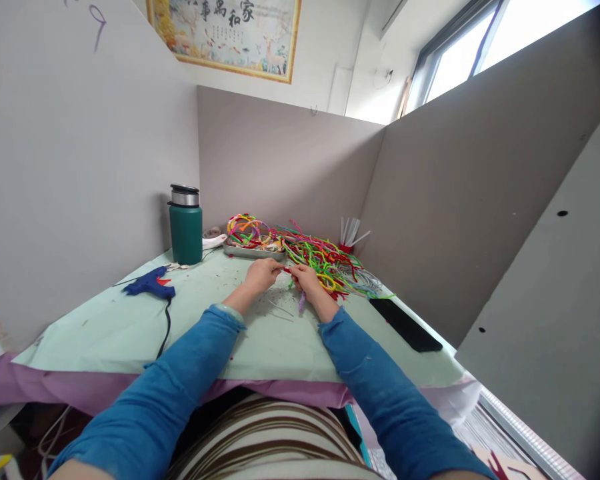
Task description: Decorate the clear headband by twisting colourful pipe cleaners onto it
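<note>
Over the middle of the pale green table cover, my left hand point(263, 275) and my right hand point(306, 279) are close together, fingertips pinched on a small red piece point(287, 270) between them. Its exact shape is too small to tell. A purple fuzzy piece point(302, 302) hangs or lies just below my right hand. Behind and right of the hands is a heap of colourful fuzzy stems point(320, 253). A metal tray point(255, 253) behind them holds looped colourful stems and small pieces.
A blue glue gun point(151, 285) with a black cord lies at left, near a green bottle point(186, 230). A black flat object point(406, 325) lies at right. White sticks point(349, 232) stand in a red holder at the back. Grey partitions point(290, 160) enclose the table.
</note>
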`<state>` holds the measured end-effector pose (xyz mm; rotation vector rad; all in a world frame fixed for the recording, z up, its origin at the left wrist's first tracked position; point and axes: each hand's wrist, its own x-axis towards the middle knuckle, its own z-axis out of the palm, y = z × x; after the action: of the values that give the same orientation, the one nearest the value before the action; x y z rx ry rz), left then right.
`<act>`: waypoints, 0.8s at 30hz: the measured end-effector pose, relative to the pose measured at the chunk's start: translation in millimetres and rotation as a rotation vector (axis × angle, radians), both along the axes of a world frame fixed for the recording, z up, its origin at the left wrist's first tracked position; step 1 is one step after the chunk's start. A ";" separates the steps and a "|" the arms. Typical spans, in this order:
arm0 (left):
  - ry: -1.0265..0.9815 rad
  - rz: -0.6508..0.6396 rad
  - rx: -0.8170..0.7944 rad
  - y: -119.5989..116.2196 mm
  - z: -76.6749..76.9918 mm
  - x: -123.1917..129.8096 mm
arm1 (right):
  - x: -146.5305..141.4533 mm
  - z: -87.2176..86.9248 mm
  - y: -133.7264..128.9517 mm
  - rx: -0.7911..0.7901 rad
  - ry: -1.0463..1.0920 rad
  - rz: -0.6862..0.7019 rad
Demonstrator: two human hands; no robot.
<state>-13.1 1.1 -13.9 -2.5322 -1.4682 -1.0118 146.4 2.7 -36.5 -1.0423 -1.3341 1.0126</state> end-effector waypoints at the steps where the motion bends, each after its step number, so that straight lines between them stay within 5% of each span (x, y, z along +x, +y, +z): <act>1: 0.017 0.000 0.004 0.7 -0.5 -0.2 | -0.2 0.0 0.1 0.004 -0.002 -0.004; 15: 0.003 0.083 -0.041 -4.0 2.0 1.8 | -2.4 0.1 -6.5 0.112 -0.116 0.043; 24: -0.137 0.029 -0.224 11.9 -3.1 -0.8 | -1.9 -2.0 -4.4 0.139 -0.166 0.027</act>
<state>-14.0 13.0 -17.0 -2.6258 -1.7415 -1.0938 144.5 -1.7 -38.5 -1.0221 -1.5353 0.8540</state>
